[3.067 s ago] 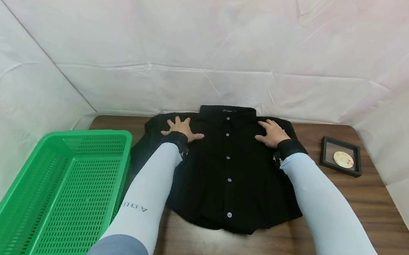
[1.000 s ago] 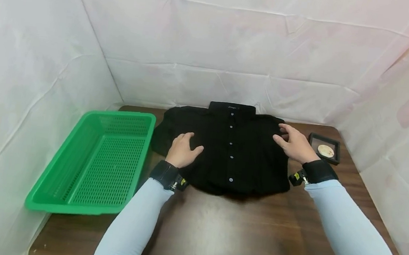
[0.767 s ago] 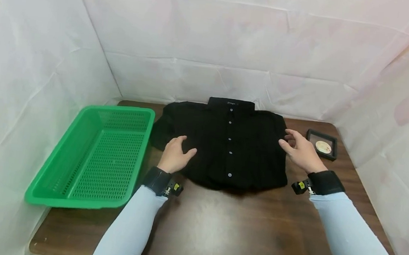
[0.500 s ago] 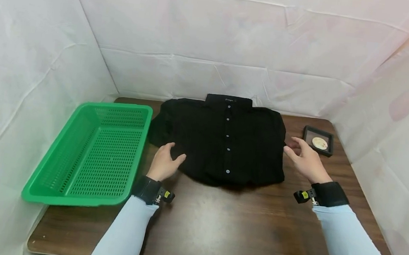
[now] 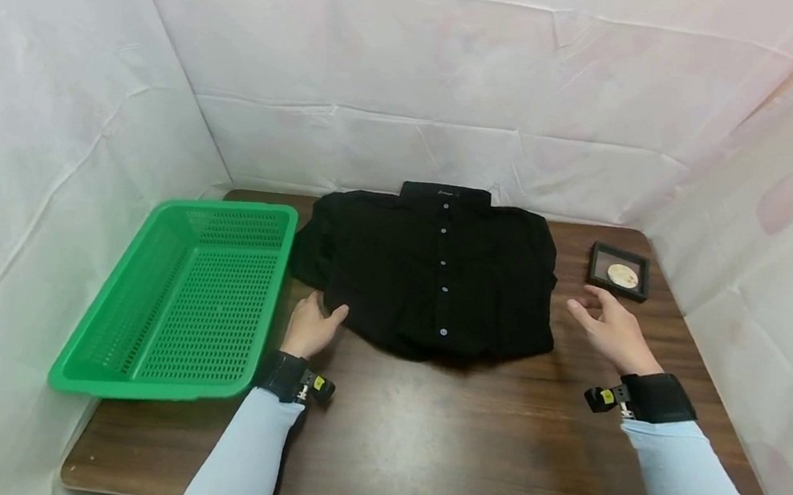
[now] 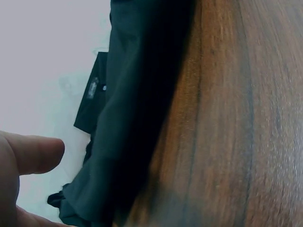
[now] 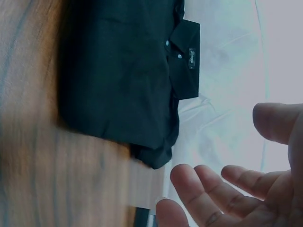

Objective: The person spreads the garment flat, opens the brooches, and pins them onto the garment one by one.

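Observation:
A black button-up shirt lies front up at the back of the table, collar toward the wall and sleeves tucked in close. In the head view my left hand is at its lower left corner, thumb and fingers spread; I cannot tell whether it touches the cloth. To the right of the shirt hovers my right hand, apart from it, holding nothing. The right wrist view shows its fingers loosely bent, with the shirt beyond. The left wrist view shows the left thumb beside the shirt's edge.
A green plastic basket stands at the left of the table. A small dark frame with a round pale disc lies at the back right, just beyond my right hand. White sheeting walls in the back and sides.
Both hands lay spread on the shirt; they have since lifted and drawn back toward me and outward, the left to the lower left corner, the right off the right side. The shirt stays put.

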The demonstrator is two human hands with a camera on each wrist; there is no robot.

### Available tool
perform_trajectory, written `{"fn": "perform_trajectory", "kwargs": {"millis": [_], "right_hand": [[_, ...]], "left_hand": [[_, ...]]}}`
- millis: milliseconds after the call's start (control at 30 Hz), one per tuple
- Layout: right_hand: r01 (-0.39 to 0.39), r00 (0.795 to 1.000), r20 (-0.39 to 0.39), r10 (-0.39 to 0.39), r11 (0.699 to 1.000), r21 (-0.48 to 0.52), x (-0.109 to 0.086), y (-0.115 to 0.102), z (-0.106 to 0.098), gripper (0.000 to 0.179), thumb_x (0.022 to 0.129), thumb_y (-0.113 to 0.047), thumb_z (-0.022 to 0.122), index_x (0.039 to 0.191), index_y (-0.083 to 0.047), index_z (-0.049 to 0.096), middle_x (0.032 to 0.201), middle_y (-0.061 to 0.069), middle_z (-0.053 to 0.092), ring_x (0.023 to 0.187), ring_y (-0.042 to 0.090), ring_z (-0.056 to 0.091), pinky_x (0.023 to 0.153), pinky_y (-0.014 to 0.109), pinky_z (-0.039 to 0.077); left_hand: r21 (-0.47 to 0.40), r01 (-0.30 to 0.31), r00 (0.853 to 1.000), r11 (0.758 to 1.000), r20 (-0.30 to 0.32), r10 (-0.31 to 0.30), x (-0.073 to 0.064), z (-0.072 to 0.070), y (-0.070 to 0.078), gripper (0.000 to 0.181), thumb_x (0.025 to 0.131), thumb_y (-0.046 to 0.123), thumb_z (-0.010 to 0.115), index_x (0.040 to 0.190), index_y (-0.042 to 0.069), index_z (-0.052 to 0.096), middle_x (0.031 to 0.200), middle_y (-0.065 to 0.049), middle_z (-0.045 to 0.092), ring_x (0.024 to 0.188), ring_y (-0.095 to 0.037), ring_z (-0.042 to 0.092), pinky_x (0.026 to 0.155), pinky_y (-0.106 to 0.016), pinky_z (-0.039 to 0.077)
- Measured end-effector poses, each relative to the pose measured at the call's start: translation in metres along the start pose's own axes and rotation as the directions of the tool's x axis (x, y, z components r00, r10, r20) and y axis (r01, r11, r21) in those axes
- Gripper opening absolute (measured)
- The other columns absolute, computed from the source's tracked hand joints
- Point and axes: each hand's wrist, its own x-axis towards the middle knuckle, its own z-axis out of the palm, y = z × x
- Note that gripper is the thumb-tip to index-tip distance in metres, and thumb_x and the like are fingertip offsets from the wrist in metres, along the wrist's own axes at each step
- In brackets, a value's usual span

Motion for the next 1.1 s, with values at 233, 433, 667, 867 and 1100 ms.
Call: {"fn": "perform_trajectory", "kwargs": {"millis": [233, 433, 667, 867, 1100], "right_hand": [[-0.092, 0.989, 0.118, 0.089, 0.996, 0.021, 0.006, 0.015, 0.023, 0.085, 0.098, -0.057, 0.036, 0.148, 0.008, 0.018, 0.141, 0.035, 0.035, 0.124, 0.049, 0.04, 0.093, 0.058, 0.041], [-0.175, 0.963, 0.214, 0.163, 0.984, 0.039, 0.008, 0.028, 0.038, 0.086, 0.098, -0.056, 0.038, 0.145, 0.014, 0.021, 0.137, 0.038, 0.037, 0.117, 0.047, 0.048, 0.082, 0.046, 0.053], [-0.265, 0.934, 0.281, 0.221, 0.955, 0.129, 0.01, 0.035, 0.041, 0.085, 0.097, -0.058, 0.042, 0.143, 0.013, 0.029, 0.124, 0.03, 0.051, 0.103, 0.032, 0.059, 0.077, 0.039, 0.055], [-0.261, 0.929, 0.315, 0.192, 0.946, 0.191, 0.01, 0.038, 0.048, 0.071, 0.095, -0.054, 0.05, 0.134, 0.005, 0.047, 0.117, 0.021, 0.058, 0.093, 0.024, 0.061, 0.071, 0.034, 0.053], [-0.177, 0.951, 0.289, 0.112, 0.962, 0.209, 0.007, 0.035, 0.055, 0.036, 0.094, -0.038, 0.062, 0.093, -0.003, 0.051, 0.08, 0.008, 0.053, 0.071, 0.022, 0.051, 0.055, 0.03, 0.042]], "left_hand": [[-0.034, 0.016, 1.0, 0.999, -0.021, -0.017, 0.004, 0.009, -0.002, 0.071, 0.094, 0.041, 0.057, 0.138, -0.011, 0.04, 0.134, -0.033, 0.043, 0.124, -0.045, 0.041, 0.103, -0.055, 0.034], [-0.053, 0.016, 0.999, 0.998, -0.029, -0.018, 0.006, 0.014, -0.002, 0.067, 0.093, 0.041, 0.059, 0.136, -0.008, 0.044, 0.128, -0.03, 0.047, 0.119, -0.043, 0.045, 0.099, -0.055, 0.036], [-0.054, 0.001, 0.998, 0.999, -0.068, -0.005, 0.005, 0.014, -0.002, 0.059, 0.093, 0.034, 0.06, 0.13, -0.01, 0.049, 0.121, -0.029, 0.051, 0.113, -0.042, 0.048, 0.096, -0.052, 0.038], [-0.047, -0.048, 0.993, 0.998, -0.109, 0.042, 0.002, 0.016, -0.005, 0.041, 0.09, 0.018, 0.063, 0.119, -0.01, 0.057, 0.11, -0.026, 0.057, 0.103, -0.04, 0.053, 0.089, -0.05, 0.042], [-0.05, -0.098, 0.988, 0.994, -0.128, 0.091, 0.002, 0.018, -0.006, 0.026, 0.085, 0.003, 0.066, 0.111, -0.001, 0.066, 0.098, -0.015, 0.066, 0.09, -0.029, 0.061, 0.08, -0.044, 0.048]]}}
